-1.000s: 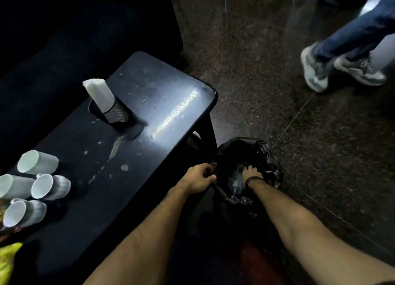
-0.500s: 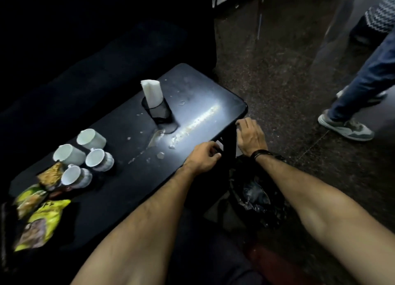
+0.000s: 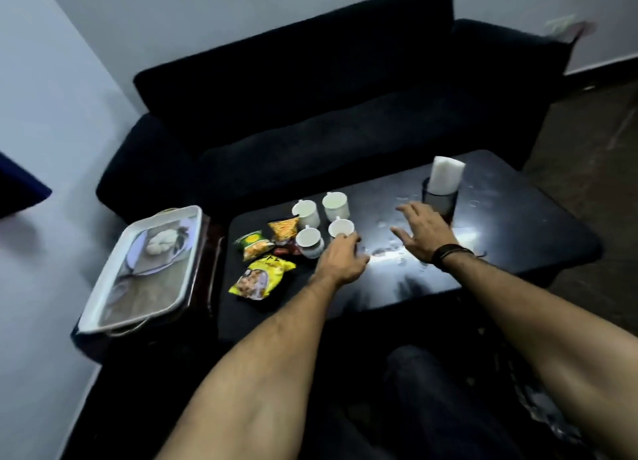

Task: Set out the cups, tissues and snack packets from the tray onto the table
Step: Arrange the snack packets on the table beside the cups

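Observation:
Several white cups point(image 3: 319, 214) stand grouped on the black table point(image 3: 518, 238). Left of them lie three snack packets: a green one point(image 3: 253, 243), an orange one point(image 3: 283, 229) and a yellow one point(image 3: 260, 278). A white stack of tissues point(image 3: 446, 175) stands in a dark mesh holder point(image 3: 440, 202) at the right. My left hand point(image 3: 341, 261) hovers right by the nearest cup point(image 3: 341, 229), fingers curled, holding nothing I can see. My right hand point(image 3: 419, 231) is spread over the table just left of the holder. The white tray point(image 3: 114, 276) sits on a side stand at the left.
A dark sofa point(image 3: 328, 97) runs along the far side of the table. Pale walls close the left and back. The tray shows a printed picture on its base. Water drops glint on the table near my right hand. My dark trouser leg point(image 3: 431, 390) is below.
My view swung up from the floor and the black bag to the table and sofa. Both hands left the bag and table edge and now reach over the tabletop.

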A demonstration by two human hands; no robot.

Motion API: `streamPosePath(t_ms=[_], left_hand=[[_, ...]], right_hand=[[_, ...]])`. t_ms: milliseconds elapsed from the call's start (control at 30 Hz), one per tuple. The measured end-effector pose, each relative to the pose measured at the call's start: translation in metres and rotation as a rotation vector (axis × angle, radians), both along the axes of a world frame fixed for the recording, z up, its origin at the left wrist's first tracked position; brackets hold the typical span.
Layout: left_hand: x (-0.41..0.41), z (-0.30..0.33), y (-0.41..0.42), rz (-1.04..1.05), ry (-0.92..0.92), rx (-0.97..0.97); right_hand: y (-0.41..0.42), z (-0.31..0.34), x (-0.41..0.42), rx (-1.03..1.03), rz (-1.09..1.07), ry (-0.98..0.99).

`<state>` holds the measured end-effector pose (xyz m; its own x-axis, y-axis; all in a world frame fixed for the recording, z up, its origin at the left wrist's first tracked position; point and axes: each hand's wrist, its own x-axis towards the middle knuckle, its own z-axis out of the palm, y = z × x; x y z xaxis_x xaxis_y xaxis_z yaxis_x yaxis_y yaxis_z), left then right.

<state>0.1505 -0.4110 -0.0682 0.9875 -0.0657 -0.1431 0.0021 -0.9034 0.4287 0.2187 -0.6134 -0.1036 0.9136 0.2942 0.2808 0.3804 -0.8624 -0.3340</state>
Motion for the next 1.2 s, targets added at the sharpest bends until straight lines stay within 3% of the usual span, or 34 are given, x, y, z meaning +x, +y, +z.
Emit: streamPosePath(t_ms=[233,467,733,867,1033,1100,1200], left_hand=[[-0.029,-0.02,0.131,0.294,0.002,0.051],[-0.034,-0.055,0.192,0.482,-0.064,0.095],[-0.027,-0.102,0.222,0.426,0.051,0.18],[-0.029,-0.122,0.222,0.486,-0.007,0.276],[-0.029,-0.129,0.213,0.649,-0.241,0.254],[-0.016,-0.122,0.217,0.755,-0.347,0.21],[0.019,-0.104,0.226,0.808,-0.348,0.089]], right_hand=[[0.142,0.008,-0.008,-0.006,0.28,0.074],[0.237,-0.022,-0.021,0.01,0.41,0.28],[0.299,-0.062,-0.019,-0.04,0.405,0.516],[0.306,-0.066,-0.006,0.006,0.408,0.385],[0.309,-0.056,0.007,0.07,0.227,-0.067],[0.309,-0.053,0.014,0.019,0.173,-0.059],[0.307,-0.055,0.023,-0.061,0.121,0.062]])
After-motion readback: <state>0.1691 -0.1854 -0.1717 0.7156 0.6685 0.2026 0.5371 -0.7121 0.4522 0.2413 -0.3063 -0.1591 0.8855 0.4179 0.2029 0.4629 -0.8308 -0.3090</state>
